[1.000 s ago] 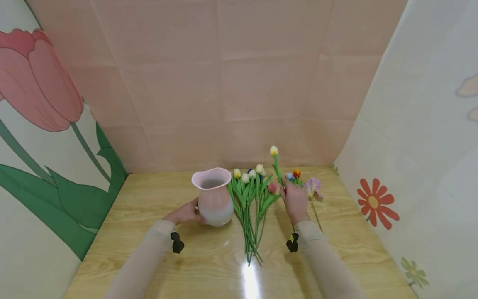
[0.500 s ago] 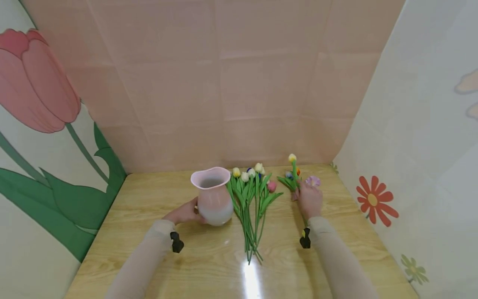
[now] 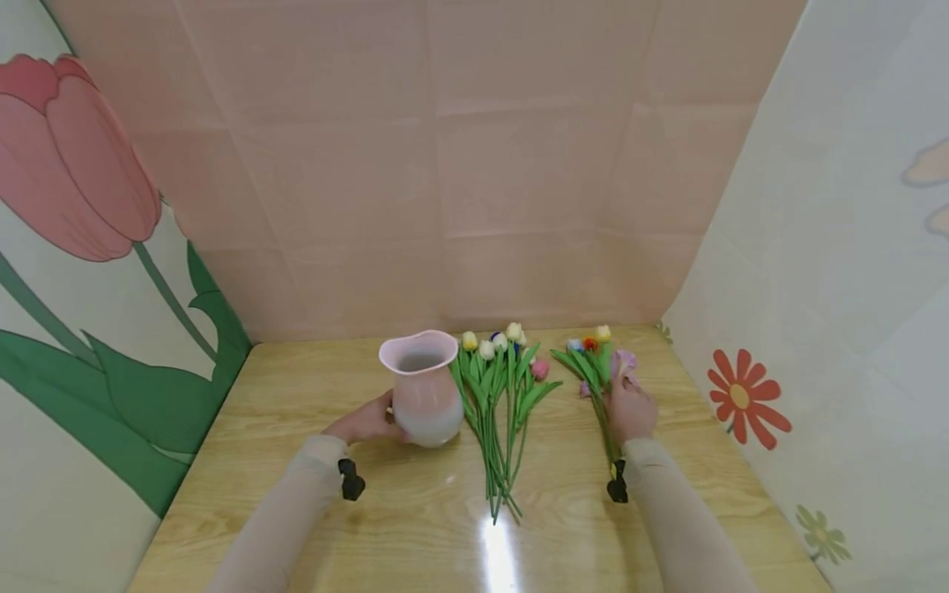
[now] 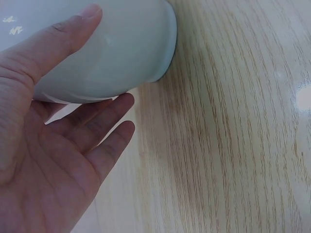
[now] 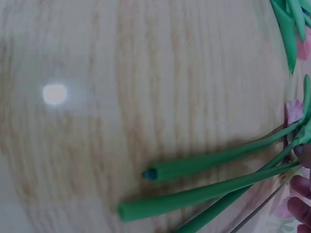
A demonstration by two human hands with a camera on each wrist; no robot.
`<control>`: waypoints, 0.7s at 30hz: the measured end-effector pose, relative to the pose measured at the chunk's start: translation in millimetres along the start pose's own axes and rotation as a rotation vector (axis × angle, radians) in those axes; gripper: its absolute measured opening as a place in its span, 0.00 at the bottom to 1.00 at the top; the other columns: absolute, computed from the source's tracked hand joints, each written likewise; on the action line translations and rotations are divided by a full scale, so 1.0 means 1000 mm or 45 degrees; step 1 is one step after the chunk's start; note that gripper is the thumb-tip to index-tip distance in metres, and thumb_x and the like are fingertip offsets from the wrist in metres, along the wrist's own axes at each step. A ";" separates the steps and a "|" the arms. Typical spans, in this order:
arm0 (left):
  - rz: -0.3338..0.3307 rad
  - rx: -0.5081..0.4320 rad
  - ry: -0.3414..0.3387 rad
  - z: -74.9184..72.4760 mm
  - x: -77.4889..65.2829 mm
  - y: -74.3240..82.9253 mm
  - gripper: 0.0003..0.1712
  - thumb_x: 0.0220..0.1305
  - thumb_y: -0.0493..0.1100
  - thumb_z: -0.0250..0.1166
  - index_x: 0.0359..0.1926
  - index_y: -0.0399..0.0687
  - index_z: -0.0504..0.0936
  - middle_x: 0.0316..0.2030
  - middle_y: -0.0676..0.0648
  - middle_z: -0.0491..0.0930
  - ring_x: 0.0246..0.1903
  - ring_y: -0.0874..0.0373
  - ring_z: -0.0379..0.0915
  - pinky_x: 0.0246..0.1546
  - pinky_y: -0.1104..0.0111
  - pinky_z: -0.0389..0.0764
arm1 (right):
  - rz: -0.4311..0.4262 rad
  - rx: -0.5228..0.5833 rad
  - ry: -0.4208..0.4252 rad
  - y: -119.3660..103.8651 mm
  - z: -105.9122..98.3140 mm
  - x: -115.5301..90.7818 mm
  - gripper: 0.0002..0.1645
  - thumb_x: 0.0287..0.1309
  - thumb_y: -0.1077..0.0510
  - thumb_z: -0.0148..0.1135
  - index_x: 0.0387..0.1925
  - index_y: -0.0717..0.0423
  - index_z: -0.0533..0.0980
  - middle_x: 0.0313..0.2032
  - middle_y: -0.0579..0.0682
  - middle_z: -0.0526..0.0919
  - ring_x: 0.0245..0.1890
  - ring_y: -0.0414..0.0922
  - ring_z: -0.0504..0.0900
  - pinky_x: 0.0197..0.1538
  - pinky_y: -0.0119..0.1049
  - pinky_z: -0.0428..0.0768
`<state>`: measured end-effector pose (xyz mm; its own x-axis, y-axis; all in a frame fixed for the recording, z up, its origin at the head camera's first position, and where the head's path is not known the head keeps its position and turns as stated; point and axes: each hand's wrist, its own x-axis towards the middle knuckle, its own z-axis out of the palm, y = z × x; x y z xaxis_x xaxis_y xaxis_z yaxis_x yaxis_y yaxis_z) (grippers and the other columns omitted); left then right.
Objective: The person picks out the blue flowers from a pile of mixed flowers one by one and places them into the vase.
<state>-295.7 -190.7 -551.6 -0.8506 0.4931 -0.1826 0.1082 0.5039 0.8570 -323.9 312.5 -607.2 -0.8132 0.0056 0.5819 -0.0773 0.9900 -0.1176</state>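
Note:
My left hand (image 3: 368, 422) holds a pink-and-white vase (image 3: 426, 403) with a wavy rim, left of the middle of the table. In the left wrist view the thumb lies along the vase's pale side (image 4: 112, 53), with the other fingers beneath and around it. My right hand (image 3: 632, 410) pinches the stem of a yellow-white tulip (image 3: 602, 333), lowered among blue and orange flowers (image 3: 590, 344). A pink-purple iris (image 3: 624, 362) shows right at its fingers. In the right wrist view, green stems (image 5: 194, 194) run to the fingertips (image 5: 299, 187) at the edge.
Between the hands lies a bunch of white and yellow tulips (image 3: 486, 351) with crossed green stems and a pink flower (image 3: 539, 369). The wooden table (image 3: 415, 527) meets a pink backdrop (image 3: 437, 272) behind, with flower-printed cloths at both sides.
My right hand has moved right and brought the yellow-white tulip down from above the table to the flowers on the right. The left hand and vase have stayed nearly still.

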 end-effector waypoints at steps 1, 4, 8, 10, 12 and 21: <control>-0.002 -0.003 0.000 0.000 0.000 0.000 0.50 0.46 0.43 0.74 0.66 0.40 0.54 0.54 0.42 0.67 0.53 0.49 0.64 0.55 0.53 0.64 | 0.027 0.002 -0.036 0.000 -0.001 -0.001 0.24 0.48 0.60 0.65 0.49 0.61 0.72 0.34 0.63 0.80 0.24 0.63 0.76 0.24 0.56 0.69; -0.001 -0.008 -0.001 0.000 0.000 0.000 0.50 0.47 0.42 0.74 0.66 0.40 0.54 0.54 0.42 0.67 0.54 0.49 0.63 0.55 0.52 0.64 | 0.109 0.007 -0.154 -0.002 -0.004 -0.004 0.23 0.50 0.59 0.63 0.49 0.62 0.73 0.43 0.64 0.78 0.28 0.66 0.76 0.26 0.59 0.70; 0.011 -0.014 0.001 0.000 -0.001 0.001 0.50 0.46 0.41 0.74 0.66 0.39 0.54 0.54 0.41 0.66 0.54 0.48 0.63 0.55 0.51 0.64 | 0.184 -0.015 -0.298 -0.003 -0.007 -0.003 0.22 0.54 0.57 0.60 0.51 0.62 0.73 0.49 0.66 0.76 0.33 0.68 0.76 0.32 0.61 0.70; 0.012 -0.017 0.001 0.000 -0.002 0.002 0.50 0.46 0.41 0.74 0.66 0.39 0.54 0.54 0.41 0.66 0.54 0.48 0.63 0.55 0.51 0.65 | 0.204 -0.032 -0.334 -0.004 -0.007 -0.001 0.23 0.55 0.57 0.58 0.52 0.63 0.72 0.48 0.67 0.75 0.35 0.68 0.75 0.33 0.61 0.70; 0.012 -0.013 0.002 0.000 -0.001 0.002 0.50 0.46 0.41 0.74 0.66 0.39 0.54 0.54 0.41 0.67 0.53 0.48 0.64 0.54 0.52 0.65 | 0.215 -0.042 -0.311 -0.007 -0.008 0.002 0.25 0.55 0.57 0.58 0.54 0.64 0.70 0.45 0.69 0.74 0.34 0.68 0.74 0.33 0.61 0.70; 0.000 -0.020 0.000 0.000 -0.003 0.003 0.50 0.46 0.41 0.74 0.66 0.40 0.55 0.53 0.42 0.66 0.53 0.48 0.64 0.55 0.52 0.64 | 0.069 -0.058 -0.156 -0.045 -0.010 0.024 0.32 0.54 0.50 0.61 0.52 0.70 0.68 0.48 0.74 0.71 0.39 0.70 0.73 0.39 0.62 0.69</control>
<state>-292.8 -190.3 -548.4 -0.8507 0.4930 -0.1825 0.0999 0.4925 0.8646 -334.3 269.7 -579.2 -0.8801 0.0449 0.4727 -0.0073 0.9941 -0.1081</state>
